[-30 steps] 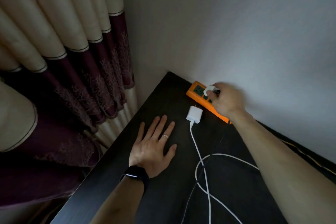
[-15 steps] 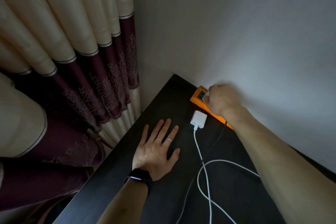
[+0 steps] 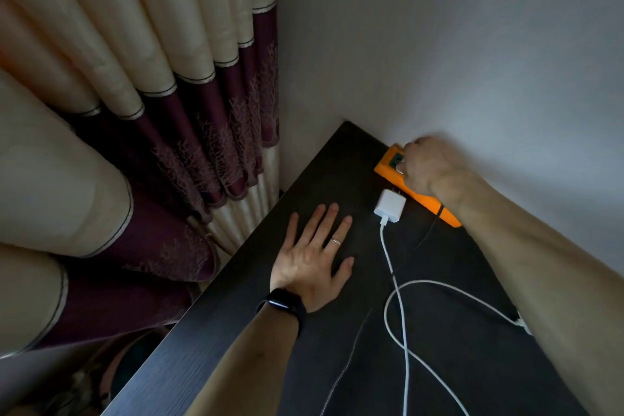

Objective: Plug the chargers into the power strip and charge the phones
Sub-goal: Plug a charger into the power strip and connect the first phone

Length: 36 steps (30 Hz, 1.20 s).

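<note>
At 3 o'clock, against the wall [image 3: 472,44], the right hand [image 3: 429,169] curls round a white plug [image 3: 400,168] on the orange power strip [image 3: 383,168]. At its 7 o'clock lies a loose charger [image 3: 390,206], cable [image 3: 388,257] attached. The left hand [image 3: 309,260] rests flat, fingers spread, on the table [image 3: 202,331].

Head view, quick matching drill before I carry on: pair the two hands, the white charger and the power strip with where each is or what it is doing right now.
Column one:
1 left hand
2 right hand
3 white charger
4 power strip

Column two:
A lies unplugged on the table beside the strip, cable attached
B rests flat on the table, fingers spread
C sits along the wall at the table's far edge
D curled round a white plug at a socket

Pairs: 1-B, 2-D, 3-A, 4-C.
</note>
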Available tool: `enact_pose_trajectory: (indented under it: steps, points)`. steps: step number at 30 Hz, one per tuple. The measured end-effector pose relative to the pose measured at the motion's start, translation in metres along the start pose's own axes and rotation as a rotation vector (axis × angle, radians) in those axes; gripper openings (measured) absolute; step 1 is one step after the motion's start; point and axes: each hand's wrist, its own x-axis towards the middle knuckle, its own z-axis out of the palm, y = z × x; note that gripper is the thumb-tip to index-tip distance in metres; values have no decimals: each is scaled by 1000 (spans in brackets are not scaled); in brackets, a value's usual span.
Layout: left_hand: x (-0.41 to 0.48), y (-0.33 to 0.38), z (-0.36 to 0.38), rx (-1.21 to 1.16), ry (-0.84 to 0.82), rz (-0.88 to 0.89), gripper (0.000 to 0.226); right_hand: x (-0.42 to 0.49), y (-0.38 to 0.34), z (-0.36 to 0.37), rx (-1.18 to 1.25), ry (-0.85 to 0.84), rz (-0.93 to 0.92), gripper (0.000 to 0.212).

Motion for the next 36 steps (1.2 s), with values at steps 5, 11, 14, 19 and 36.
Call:
enact_pose_trajectory:
  steps: [5,11,14,19,36]
  points:
    - [-1,0,-1,-20,-13,0,69,-4,7,11,134,78,0,42]
    - [3,0,-1,2,-3,-21,70,3,9,12,144,90,-57,41]
    - [2,0,0,10,-12,-21,70,4,4,12,208,115,-47,44]
    - [-3,1,-2,13,-26,-26,70,1,0,12,200,113,11,49]
    - [-71,3,-63,-261,-241,-122,45,-283,-95,112,1255,22,395,45]
